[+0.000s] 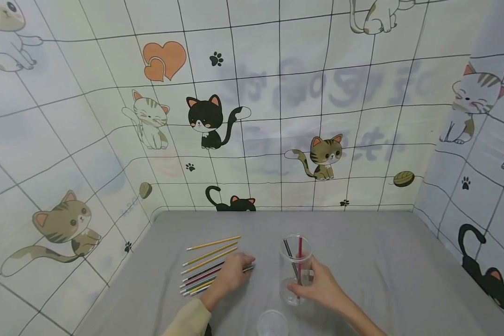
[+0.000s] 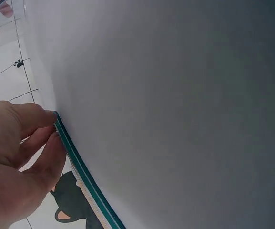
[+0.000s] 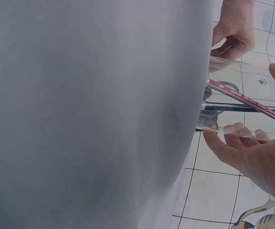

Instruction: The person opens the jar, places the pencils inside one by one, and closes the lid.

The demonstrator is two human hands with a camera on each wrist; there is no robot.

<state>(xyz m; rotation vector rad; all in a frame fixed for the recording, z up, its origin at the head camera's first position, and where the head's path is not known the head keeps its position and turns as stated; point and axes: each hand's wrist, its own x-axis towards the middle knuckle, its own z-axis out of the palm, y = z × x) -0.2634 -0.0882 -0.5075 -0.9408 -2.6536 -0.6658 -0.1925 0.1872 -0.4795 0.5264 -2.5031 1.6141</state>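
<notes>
A clear plastic cup (image 1: 286, 293) stands upright on the grey cloth, gripped around its side by my right hand (image 1: 324, 287). Inside it lean a red pencil (image 3: 244, 99) and at least one dark pencil (image 3: 232, 108). To the left, a row of pencils (image 1: 203, 266) in yellow, black, red and grey-blue lies on the cloth. My left hand (image 1: 234, 271) is over their right ends and hides part of the row. In the left wrist view, its thumb and fingertips pinch the end of a teal pencil (image 2: 87, 174), with another pencil's edge beside it.
A round translucent lid or dish (image 1: 273, 323) lies at the near edge, in front of the cup. The grey cloth (image 1: 361, 242) covers the table. Cat-printed curtains (image 1: 260, 112) enclose its back and sides.
</notes>
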